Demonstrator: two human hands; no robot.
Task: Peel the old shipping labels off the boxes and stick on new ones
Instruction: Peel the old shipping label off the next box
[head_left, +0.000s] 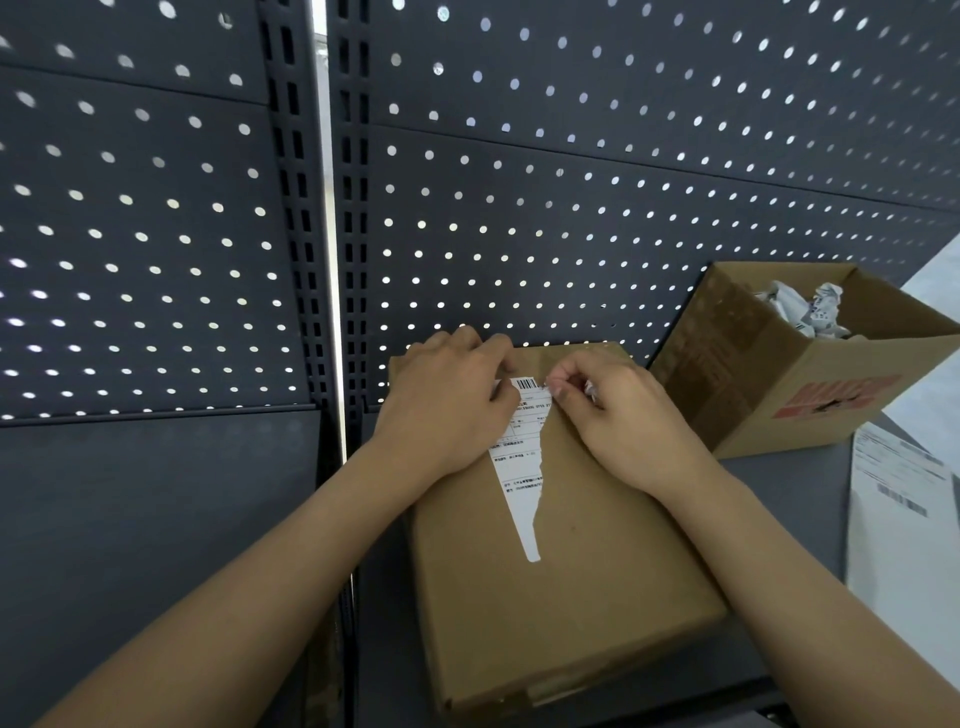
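Observation:
A closed brown cardboard box (561, 571) lies flat on the dark shelf in front of me. A torn white remnant of the old shipping label (519, 467) runs down its top as a narrowing strip with a barcode at the far end. My left hand (447, 405) lies flat on the box over the label's left edge, holding nothing. My right hand (618, 410) pinches the label's torn upper right edge between thumb and fingertips, and a scrap of white paper shows inside its curled fingers.
An open cardboard box (810, 384) holding crumpled label scraps (805, 306) stands at the back right. White sheets with fresh labels (904, 499) lie at the right edge. A dark pegboard wall (571, 208) rises right behind the box.

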